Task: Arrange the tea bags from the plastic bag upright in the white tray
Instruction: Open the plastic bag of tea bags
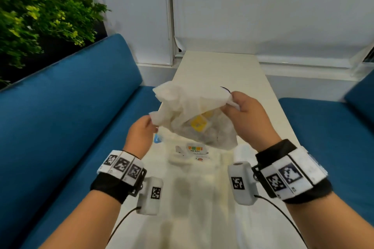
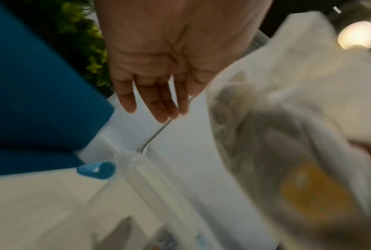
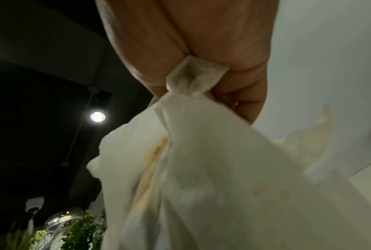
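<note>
Plastic bag (image 1: 194, 115) bunched in right hand (image 1: 244, 115) fingers (image 3: 242, 94), yellow tea bags (image 1: 199, 124) inside (blurred), left hand (image 2: 159, 71) fingers (image 2: 159, 104) straight, close together, beside bag, tray (image 2: 137, 170) below.

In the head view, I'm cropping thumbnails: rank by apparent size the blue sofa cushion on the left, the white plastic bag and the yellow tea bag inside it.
1. Blue sofa cushion on the left
2. White plastic bag
3. Yellow tea bag
</note>
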`<move>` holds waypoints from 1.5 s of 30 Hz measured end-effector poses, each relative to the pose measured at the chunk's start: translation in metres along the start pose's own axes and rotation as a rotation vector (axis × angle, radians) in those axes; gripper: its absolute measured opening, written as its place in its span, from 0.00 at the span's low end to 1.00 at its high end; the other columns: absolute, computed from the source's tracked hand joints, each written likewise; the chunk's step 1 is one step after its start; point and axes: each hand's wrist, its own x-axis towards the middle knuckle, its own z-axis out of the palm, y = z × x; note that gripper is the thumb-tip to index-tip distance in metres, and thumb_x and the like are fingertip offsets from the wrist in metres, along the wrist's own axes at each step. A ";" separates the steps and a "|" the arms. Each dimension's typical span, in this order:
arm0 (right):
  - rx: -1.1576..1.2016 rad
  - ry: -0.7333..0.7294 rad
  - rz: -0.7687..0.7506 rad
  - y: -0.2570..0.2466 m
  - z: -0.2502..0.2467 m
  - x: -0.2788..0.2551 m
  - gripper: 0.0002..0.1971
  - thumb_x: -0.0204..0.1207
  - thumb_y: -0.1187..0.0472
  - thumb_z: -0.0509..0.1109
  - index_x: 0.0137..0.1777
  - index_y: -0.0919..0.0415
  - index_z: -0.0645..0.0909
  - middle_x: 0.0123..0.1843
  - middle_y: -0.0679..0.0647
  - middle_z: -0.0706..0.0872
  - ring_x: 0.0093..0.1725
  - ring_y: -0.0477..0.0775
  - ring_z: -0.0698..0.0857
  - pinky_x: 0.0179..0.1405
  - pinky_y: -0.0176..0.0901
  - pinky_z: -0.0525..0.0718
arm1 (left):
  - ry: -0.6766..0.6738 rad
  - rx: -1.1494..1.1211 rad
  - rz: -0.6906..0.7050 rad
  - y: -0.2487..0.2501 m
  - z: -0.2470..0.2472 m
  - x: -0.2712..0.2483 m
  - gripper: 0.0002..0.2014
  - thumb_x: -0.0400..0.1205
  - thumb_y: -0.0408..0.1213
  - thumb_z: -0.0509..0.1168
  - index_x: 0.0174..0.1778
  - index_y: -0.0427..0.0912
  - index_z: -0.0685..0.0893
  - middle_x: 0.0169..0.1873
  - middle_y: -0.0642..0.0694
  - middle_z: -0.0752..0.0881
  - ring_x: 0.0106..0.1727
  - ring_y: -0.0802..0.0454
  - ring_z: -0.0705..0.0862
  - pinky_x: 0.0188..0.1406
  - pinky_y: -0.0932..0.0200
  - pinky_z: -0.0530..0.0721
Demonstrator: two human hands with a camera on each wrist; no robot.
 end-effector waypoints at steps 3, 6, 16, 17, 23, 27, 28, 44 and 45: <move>-0.032 -0.058 -0.021 0.010 0.004 -0.032 0.17 0.78 0.68 0.64 0.30 0.53 0.66 0.29 0.49 0.72 0.30 0.45 0.70 0.29 0.30 0.67 | -0.097 -0.291 -0.302 0.024 -0.014 -0.021 0.24 0.86 0.54 0.46 0.45 0.46 0.85 0.31 0.50 0.88 0.39 0.54 0.84 0.49 0.56 0.77; -0.097 -0.120 -0.044 0.031 0.025 -0.066 0.07 0.78 0.69 0.63 0.41 0.59 0.76 0.38 0.56 0.81 0.38 0.52 0.78 0.36 0.35 0.71 | -0.449 -0.312 -0.469 0.033 -0.023 -0.038 0.40 0.81 0.66 0.37 0.49 0.39 0.87 0.40 0.44 0.90 0.41 0.49 0.87 0.45 0.57 0.85; -0.280 -0.278 -0.044 0.047 0.037 -0.076 0.39 0.60 0.42 0.80 0.72 0.39 0.66 0.70 0.43 0.59 0.74 0.46 0.57 0.74 0.47 0.62 | -0.493 -0.107 -0.075 0.014 -0.016 -0.056 0.16 0.70 0.18 0.71 0.31 0.40 0.73 0.28 0.51 0.78 0.27 0.62 0.77 0.29 0.72 0.78; -0.213 -0.214 -0.017 0.045 0.036 -0.071 0.43 0.63 0.47 0.79 0.76 0.38 0.59 0.75 0.44 0.55 0.77 0.48 0.54 0.76 0.49 0.62 | -0.502 -0.105 -0.036 0.017 -0.018 -0.056 0.17 0.69 0.18 0.72 0.30 0.41 0.72 0.26 0.54 0.77 0.26 0.62 0.75 0.29 0.73 0.76; -0.249 -0.302 0.061 0.039 0.021 -0.051 0.21 0.70 0.70 0.72 0.56 0.43 0.79 0.52 0.45 0.82 0.54 0.44 0.80 0.57 0.32 0.77 | -0.557 -0.089 0.080 0.039 -0.037 -0.053 0.18 0.61 0.23 0.79 0.23 0.49 0.78 0.24 0.54 0.78 0.29 0.57 0.74 0.32 0.68 0.78; -0.130 -0.121 0.114 0.026 -0.005 -0.050 0.11 0.67 0.68 0.77 0.30 0.53 0.82 0.30 0.45 0.83 0.28 0.36 0.79 0.28 0.20 0.74 | -0.285 0.080 0.176 0.058 -0.055 -0.047 0.16 0.65 0.23 0.78 0.25 0.46 0.80 0.28 0.46 0.82 0.31 0.53 0.78 0.37 0.59 0.81; -0.090 -0.083 0.113 0.021 -0.010 -0.052 0.10 0.67 0.67 0.78 0.30 0.54 0.82 0.28 0.46 0.83 0.26 0.36 0.78 0.26 0.21 0.74 | -0.234 0.151 0.214 0.063 -0.058 -0.047 0.12 0.66 0.26 0.78 0.28 0.44 0.81 0.29 0.47 0.84 0.31 0.55 0.80 0.37 0.60 0.81; -0.514 -0.253 -0.318 -0.064 0.065 -0.067 0.17 0.79 0.46 0.64 0.62 0.50 0.83 0.53 0.53 0.86 0.55 0.53 0.82 0.50 0.44 0.73 | -0.190 0.216 0.414 0.068 -0.056 -0.078 0.09 0.68 0.33 0.78 0.30 0.46 0.84 0.30 0.51 0.85 0.38 0.58 0.82 0.39 0.66 0.81; -0.500 -0.254 -0.310 -0.065 0.068 -0.067 0.16 0.79 0.46 0.63 0.61 0.51 0.84 0.53 0.53 0.86 0.54 0.53 0.82 0.49 0.44 0.73 | -0.199 0.212 0.401 0.068 -0.061 -0.079 0.08 0.68 0.34 0.78 0.31 0.45 0.84 0.29 0.50 0.85 0.38 0.57 0.82 0.38 0.68 0.81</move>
